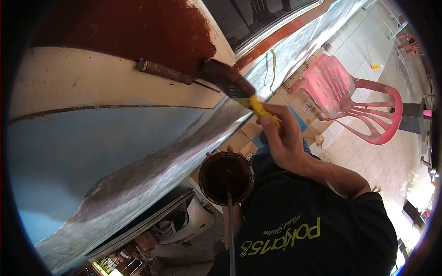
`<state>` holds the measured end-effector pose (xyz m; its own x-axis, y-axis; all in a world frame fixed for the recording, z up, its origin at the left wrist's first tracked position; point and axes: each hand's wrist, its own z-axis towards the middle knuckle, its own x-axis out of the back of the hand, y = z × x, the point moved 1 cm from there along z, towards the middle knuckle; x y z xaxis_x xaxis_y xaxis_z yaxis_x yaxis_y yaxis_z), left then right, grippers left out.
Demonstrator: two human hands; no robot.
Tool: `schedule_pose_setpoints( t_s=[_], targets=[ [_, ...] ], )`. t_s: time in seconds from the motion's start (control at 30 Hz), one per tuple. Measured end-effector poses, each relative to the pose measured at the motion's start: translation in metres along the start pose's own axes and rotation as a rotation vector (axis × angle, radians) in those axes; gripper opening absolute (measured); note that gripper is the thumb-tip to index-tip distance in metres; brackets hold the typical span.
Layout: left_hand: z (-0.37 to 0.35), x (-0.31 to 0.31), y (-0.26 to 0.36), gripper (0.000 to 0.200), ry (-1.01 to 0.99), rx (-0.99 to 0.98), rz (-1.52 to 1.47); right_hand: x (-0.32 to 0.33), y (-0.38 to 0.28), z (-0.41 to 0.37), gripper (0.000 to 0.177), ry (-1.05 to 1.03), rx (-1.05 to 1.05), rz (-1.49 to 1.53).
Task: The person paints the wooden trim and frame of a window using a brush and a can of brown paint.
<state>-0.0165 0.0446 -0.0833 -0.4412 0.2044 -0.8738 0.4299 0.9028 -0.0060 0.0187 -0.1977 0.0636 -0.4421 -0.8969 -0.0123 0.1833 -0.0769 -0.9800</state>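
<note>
My right hand (285,133) is closed around the yellow handle of a wide paintbrush (237,87). Brown paint coats its bristles, whose tip meets the red-brown painted panel (124,27) near the edge of the bare cream surface (78,78). Below, a round can (202,177) with dark brown paint inside is held by my left hand (229,148); a few fingertips show past its rim and the rest is hidden behind it. A thin grey rod (231,239) runs from the can's mouth to the bottom edge of view.
A brown cylindrical fitting (163,72) sticks out beside the brush. Light blue wall (92,152) lies under the cream surface. A glass pane (253,18) is above. On the right stands a red plastic chair (329,85), near flattened cardboard (304,106) on the tiled floor.
</note>
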Motion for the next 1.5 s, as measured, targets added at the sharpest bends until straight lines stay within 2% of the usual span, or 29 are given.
schedule_pose_setpoints(
  t_s=[0.07, 0.2, 0.37, 0.47, 0.53, 0.6, 0.67, 0.73, 0.8, 0.9, 0.97, 1.07, 1.17, 1.23, 1.27, 1.37, 1.5],
  targets=[
    [0.000, -0.005, -0.002, 0.078, -0.024, 0.017, -0.009, -0.001, 0.004, -0.003, 0.024, 0.052, 0.040, 0.048],
    [-0.004, -0.022, -0.008, 0.075, -0.190, 0.136, -0.003, -0.001, 0.003, -0.006, 0.024, -0.026, -0.048, 0.026],
    [-0.009, -0.050, -0.021, 0.065, -0.276, 0.032, 0.050, 0.005, 0.012, -0.012, 0.026, -0.062, -0.198, -0.019],
    [-0.006, -0.052, -0.024, 0.056, -0.322, 0.045, 0.008, 0.004, 0.015, -0.016, 0.026, -0.055, -0.058, 0.036],
    [-0.004, -0.035, -0.012, 0.049, -0.240, 0.122, 0.007, -0.002, 0.013, -0.008, 0.024, -0.048, 0.003, -0.046],
    [-0.005, -0.037, -0.011, 0.049, -0.221, 0.116, 0.042, -0.004, 0.011, -0.005, 0.024, -0.026, -0.023, -0.069],
    [-0.009, -0.049, -0.019, 0.056, -0.248, 0.024, 0.093, -0.002, 0.012, -0.005, 0.024, 0.002, -0.133, -0.032],
    [-0.008, -0.045, -0.019, 0.065, -0.237, -0.062, 0.113, -0.003, 0.020, -0.008, 0.023, 0.056, -0.022, 0.002],
    [-0.005, -0.030, -0.014, 0.072, -0.202, -0.064, 0.123, -0.004, 0.023, -0.008, 0.023, 0.061, 0.075, 0.016],
    [-0.004, -0.017, -0.005, 0.079, -0.162, 0.029, 0.130, -0.007, 0.021, -0.005, 0.024, -0.001, 0.077, -0.014],
    [-0.003, -0.016, -0.002, 0.079, -0.166, 0.054, 0.098, -0.003, 0.015, -0.002, 0.024, -0.047, -0.081, -0.068],
    [-0.001, -0.014, -0.001, 0.080, -0.177, 0.071, 0.049, 0.000, 0.021, -0.006, 0.024, 0.017, -0.028, -0.040],
    [0.001, -0.006, 0.000, 0.081, -0.197, 0.090, 0.042, -0.002, 0.024, -0.005, 0.025, 0.018, 0.219, -0.054],
    [0.001, -0.003, 0.002, 0.082, -0.206, 0.111, 0.051, -0.004, 0.015, -0.002, 0.026, -0.020, 0.064, -0.081],
    [0.001, -0.002, 0.002, 0.081, -0.215, 0.089, 0.062, -0.005, 0.012, -0.001, 0.026, -0.039, -0.011, -0.094],
    [-0.005, -0.021, -0.007, 0.073, -0.245, -0.003, 0.088, -0.001, 0.025, -0.005, 0.026, 0.017, 0.051, -0.120],
    [-0.008, -0.040, -0.012, 0.062, -0.299, 0.024, 0.078, 0.000, 0.025, -0.003, 0.027, 0.032, 0.236, -0.123]
  ],
)
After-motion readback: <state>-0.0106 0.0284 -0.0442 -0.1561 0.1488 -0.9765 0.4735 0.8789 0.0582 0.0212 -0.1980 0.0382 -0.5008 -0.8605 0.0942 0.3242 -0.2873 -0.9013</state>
